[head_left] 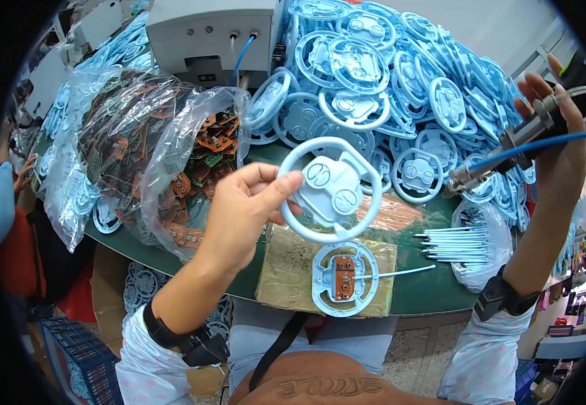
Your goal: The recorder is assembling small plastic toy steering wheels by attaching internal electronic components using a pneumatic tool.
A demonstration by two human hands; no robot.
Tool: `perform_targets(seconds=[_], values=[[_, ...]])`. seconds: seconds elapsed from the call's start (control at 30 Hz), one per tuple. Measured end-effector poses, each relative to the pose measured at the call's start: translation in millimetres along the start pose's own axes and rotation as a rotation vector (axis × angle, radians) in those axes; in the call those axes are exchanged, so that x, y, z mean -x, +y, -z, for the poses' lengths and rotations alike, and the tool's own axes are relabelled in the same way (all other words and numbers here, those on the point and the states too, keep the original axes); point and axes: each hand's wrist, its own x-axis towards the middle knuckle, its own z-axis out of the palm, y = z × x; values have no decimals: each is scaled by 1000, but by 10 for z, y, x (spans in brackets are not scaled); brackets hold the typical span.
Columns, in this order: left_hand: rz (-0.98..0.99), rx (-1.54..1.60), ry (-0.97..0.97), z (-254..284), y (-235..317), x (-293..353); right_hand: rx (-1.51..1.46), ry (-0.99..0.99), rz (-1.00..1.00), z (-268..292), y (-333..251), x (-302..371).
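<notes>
My left hand [242, 209] pinches the left rim of a light blue toy steering wheel [333, 182], thumb on its face, held above the work pad. Below it, a second steering wheel part [317, 297] lies on the cardboard pad [283, 270]. An orange circuit board [345, 278] sits inside that part, and a thin pale blue rod [408, 271] sticks out rightward. At the upper right, my right hand [555, 115] is raised with fingers spread behind a metal powered screwdriver [502, 152] with a blue hose. Whether the palm touches the tool is hidden.
A tall heap of blue steering wheels [357, 61] fills the back. Plastic bags of circuit boards [131, 128] stand left, beside a grey machine box [212, 30]. Pale rods [458, 244] lie bagged at right. Another person's hand [24, 174] shows at far left.
</notes>
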Motion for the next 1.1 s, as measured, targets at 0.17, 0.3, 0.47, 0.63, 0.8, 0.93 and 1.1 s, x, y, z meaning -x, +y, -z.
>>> perform_targets(seconds=[0.17, 0.3, 0.47, 0.63, 0.8, 0.93, 1.1], values=[[-189, -22, 47, -129, -39, 383, 243, 248, 145, 109, -27, 682], [-526, -279, 6, -330, -217, 627, -221, -306, -389, -635, -282, 1641], [-947, -652, -213, -379, -389, 785, -444, -301, -599, -844, -243, 1905], [-768, -529, -385, -346, -476, 913, -354, -457, -571, -676, -140, 1910], [-15, -820, -123, -87, -328, 729, 243, -736, -40, -542, -9, 1876], [22, -377, -359, -48, -603, 640, 99, -772, -54, -677, 126, 2048], [359, 296, -433, -38, -544, 624, 108, -720, 35, -619, 56, 2074]])
